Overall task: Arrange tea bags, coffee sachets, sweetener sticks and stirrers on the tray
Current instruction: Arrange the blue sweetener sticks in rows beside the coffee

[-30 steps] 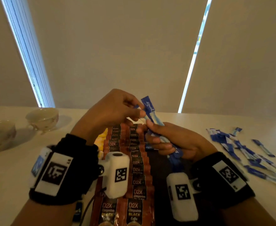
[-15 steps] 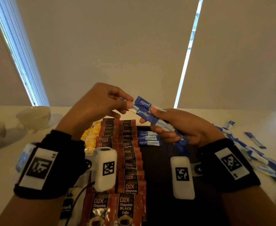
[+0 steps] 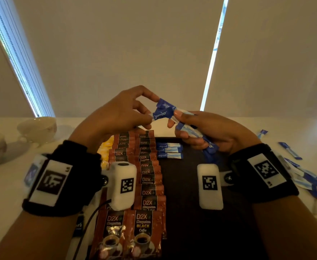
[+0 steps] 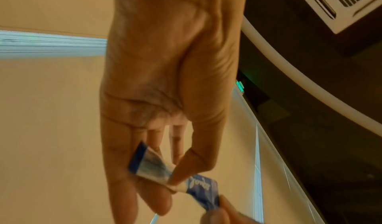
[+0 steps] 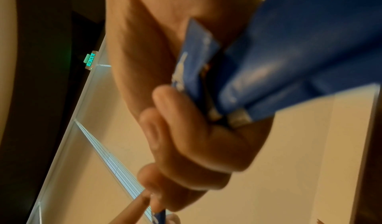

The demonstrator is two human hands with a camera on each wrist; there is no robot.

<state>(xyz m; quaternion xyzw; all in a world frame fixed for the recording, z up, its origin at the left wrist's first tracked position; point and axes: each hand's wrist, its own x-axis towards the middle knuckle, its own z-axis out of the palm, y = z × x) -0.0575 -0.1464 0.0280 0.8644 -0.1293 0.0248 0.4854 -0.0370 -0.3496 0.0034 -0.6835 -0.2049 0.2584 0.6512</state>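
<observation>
Above the tray's far edge, the left hand pinched one sweetener stick by its end; the right hand clutched a bundle of sticks. Light, slippery paper, I'd say, best gripped at the ends.

Head view from above, facing forward and down over the tray, wrist views close under each palm, tilted up toward the ceiling, all three sharing the blue sachets between the fingertips
</observation>
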